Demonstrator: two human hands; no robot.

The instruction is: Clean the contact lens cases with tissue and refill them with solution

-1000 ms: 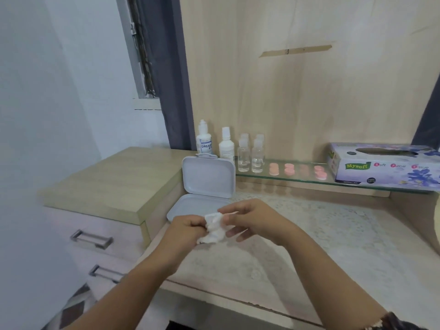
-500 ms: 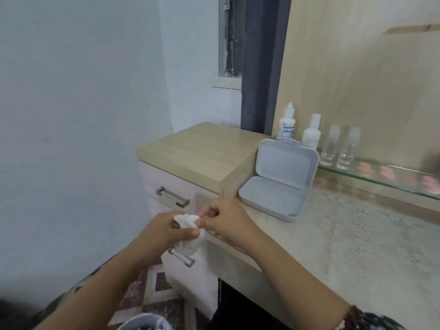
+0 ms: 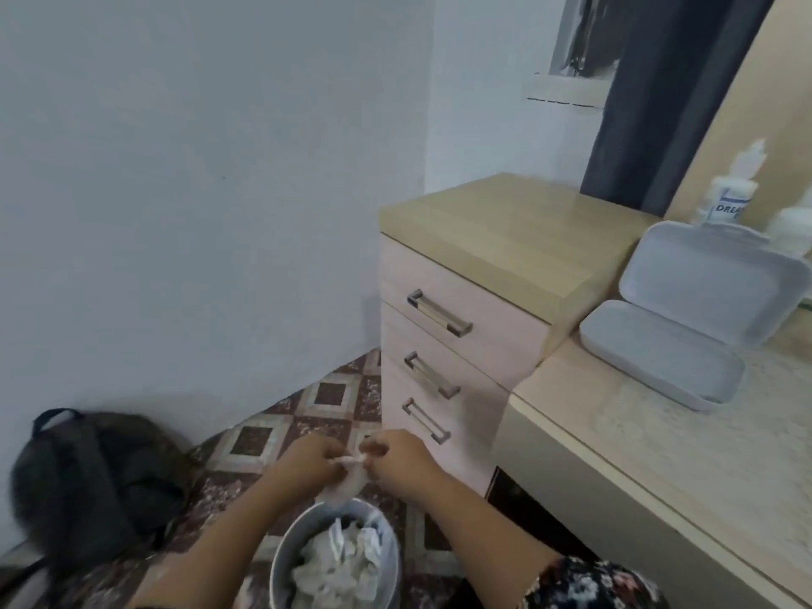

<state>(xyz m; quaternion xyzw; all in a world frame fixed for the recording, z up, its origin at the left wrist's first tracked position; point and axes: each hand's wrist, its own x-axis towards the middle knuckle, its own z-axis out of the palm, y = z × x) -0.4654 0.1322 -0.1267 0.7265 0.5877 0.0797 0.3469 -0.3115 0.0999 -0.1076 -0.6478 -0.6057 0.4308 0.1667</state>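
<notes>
Pinching a crumpled tissue (image 3: 349, 476) between curled fingers, left hand (image 3: 309, 465) and right hand (image 3: 402, 461) meet above the bin (image 3: 281, 560).

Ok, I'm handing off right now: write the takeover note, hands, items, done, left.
Left hand and right hand: both pinch a used tissue above the bin, which already holds crumpled tissues.
Open grey box sits on the counter; solution bottle stands behind it. No lens case in view.
Done: cannot tell.
Left: drop the tissue, return to the counter, refill the cases.
</notes>
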